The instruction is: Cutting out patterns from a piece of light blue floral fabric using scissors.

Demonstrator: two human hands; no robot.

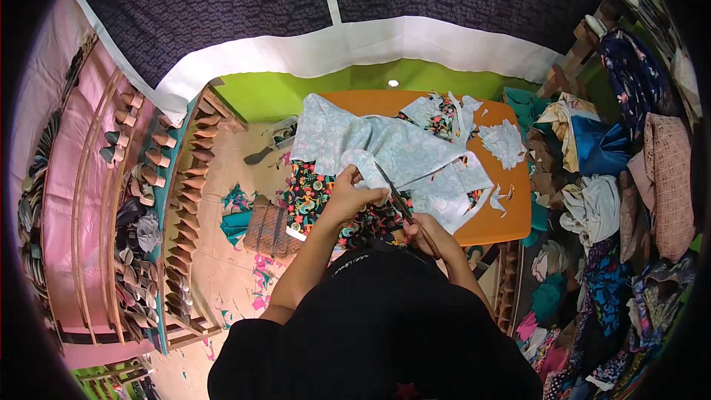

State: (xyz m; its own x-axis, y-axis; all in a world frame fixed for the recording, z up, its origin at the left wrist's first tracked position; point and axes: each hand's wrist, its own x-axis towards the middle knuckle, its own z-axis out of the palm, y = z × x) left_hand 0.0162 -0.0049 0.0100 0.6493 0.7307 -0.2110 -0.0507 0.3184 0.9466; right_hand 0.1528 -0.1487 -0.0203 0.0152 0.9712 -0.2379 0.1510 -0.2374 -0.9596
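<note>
My left hand pinches a pale fold of floral fabric over the table. In my right hand is a pair of dark scissors, its blades pointing up and left beside the fold. The blade tips lie close to the fabric; whether they are cutting it I cannot tell. More of the cloth, pale side up, spreads across the orange table. Its black, brightly printed side shows at the left and hangs down near me.
Fabric scraps lie on the table's right. Wooden racks of shoe forms stand at the left. Heaped cloths fill the right side. A brown woven bag and colourful scraps are on the floor. A dark patterned curtain hangs beyond.
</note>
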